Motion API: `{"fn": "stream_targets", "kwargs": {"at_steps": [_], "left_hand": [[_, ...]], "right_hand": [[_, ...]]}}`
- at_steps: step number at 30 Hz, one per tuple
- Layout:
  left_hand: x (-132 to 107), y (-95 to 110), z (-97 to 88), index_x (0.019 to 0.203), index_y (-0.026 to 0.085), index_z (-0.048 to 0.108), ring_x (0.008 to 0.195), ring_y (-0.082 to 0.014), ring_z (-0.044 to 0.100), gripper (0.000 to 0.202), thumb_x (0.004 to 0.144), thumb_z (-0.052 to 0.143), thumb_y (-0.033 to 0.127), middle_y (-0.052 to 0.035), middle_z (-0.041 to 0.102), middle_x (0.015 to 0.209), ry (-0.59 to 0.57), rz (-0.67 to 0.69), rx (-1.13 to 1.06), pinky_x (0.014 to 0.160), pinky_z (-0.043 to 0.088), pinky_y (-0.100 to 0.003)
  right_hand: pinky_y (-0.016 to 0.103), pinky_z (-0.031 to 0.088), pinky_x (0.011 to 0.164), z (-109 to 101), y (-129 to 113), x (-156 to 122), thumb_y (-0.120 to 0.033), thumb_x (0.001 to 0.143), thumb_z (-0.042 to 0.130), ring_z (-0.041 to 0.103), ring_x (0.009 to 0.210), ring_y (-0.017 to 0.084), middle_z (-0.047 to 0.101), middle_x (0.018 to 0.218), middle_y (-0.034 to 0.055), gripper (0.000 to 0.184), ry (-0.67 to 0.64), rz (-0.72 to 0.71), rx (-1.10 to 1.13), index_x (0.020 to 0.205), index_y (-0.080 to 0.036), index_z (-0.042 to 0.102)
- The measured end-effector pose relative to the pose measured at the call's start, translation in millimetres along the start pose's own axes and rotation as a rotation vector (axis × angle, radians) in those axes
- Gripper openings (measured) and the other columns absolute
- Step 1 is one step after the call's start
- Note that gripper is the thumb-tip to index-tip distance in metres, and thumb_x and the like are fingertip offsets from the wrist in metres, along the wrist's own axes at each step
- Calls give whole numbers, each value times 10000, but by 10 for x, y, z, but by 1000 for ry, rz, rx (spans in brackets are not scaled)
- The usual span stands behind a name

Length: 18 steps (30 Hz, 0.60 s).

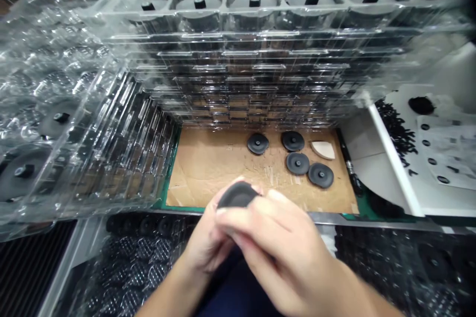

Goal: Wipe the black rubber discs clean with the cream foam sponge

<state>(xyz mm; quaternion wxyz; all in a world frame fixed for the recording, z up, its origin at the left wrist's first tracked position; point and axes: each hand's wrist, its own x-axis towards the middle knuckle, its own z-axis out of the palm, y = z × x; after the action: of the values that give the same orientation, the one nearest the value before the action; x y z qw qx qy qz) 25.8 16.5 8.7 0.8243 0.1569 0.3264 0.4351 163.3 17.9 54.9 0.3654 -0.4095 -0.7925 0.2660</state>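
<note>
1. Clear plastic everywhere. On the far left of the frame a left tray stack [55, 109] leans in, and I can make out two black discs through it. Its lower edge crowds the left edge of the cardboard mat [208, 168].
2. The mat's left half is bare, and that's about all the open room there is. It's walled by trays on the left and behind, with the metal bench edge [334, 218] in front.
3. Lower centre: the left hand [206, 237] and right hand [275, 242] are both pinched around one held disc [238, 194]. The fingers are curled tight on its rim, and it's lifted off the mat, above the mat's front edge.
4. Along the top of the frame, the back tray stack [260, 59] stands right against the mat's far edge. Its top tray shows twelve discs, in two rows of six.
5. Right of centre on the mat there are four loose discs [297, 163], close together but not stacked. One pale wedge piece [323, 149] sits just beside them.
6. On the right, one white bin [394, 168] has its wall hugging the mat's right edge. It holds a heap of small black parts [396, 131], too blurry to count.
</note>
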Motion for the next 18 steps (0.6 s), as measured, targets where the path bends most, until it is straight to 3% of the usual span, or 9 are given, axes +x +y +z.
{"fn": "stream_targets", "kwargs": {"at_steps": [3,7,9,11,14,18], "left_hand": [[-21,62,-49,1012,249,689,949,-173,644,530,517,851,347,-3,710,1026,-32,-30,5,887,479,-237],[8,69,-68,1040,202,680,901,-154,647,559,522,854,318,-19,720,972,-10,-98,21,839,489,-194],[14,78,-52,1043,185,681,839,-156,660,561,535,842,360,-34,721,953,-72,-129,19,803,510,-211],[-2,103,-39,1058,192,678,809,-168,676,604,523,830,427,-63,701,1065,-136,-145,-11,767,531,-234],[-49,139,-47,1073,252,676,881,-201,691,598,521,829,427,-66,632,1249,-114,-128,-79,759,537,-238],[-69,134,-69,1060,237,682,931,-210,685,537,561,827,371,-50,701,1127,-69,-103,-111,792,530,-236]], "right_hand": [[278,387,603,-122,-16,-130,-82,872,456,524,609,119,639,735,1,211,-85,74,-21,993,-147,616],[300,368,606,-208,57,-160,-66,858,463,518,618,143,634,730,28,246,3,121,-204,1003,-144,645],[309,380,639,-201,160,-117,-60,870,453,543,659,152,655,763,29,280,61,80,-218,1026,-175,655],[309,417,692,-170,291,-99,-85,887,468,580,731,157,683,826,22,281,119,98,-147,1060,-211,651],[290,473,697,-65,479,-202,-187,910,492,617,788,162,698,914,30,231,179,306,-37,1079,-228,645],[296,537,708,181,662,-547,-285,910,477,659,920,205,694,1061,75,257,112,531,34,1089,-213,646]]}}
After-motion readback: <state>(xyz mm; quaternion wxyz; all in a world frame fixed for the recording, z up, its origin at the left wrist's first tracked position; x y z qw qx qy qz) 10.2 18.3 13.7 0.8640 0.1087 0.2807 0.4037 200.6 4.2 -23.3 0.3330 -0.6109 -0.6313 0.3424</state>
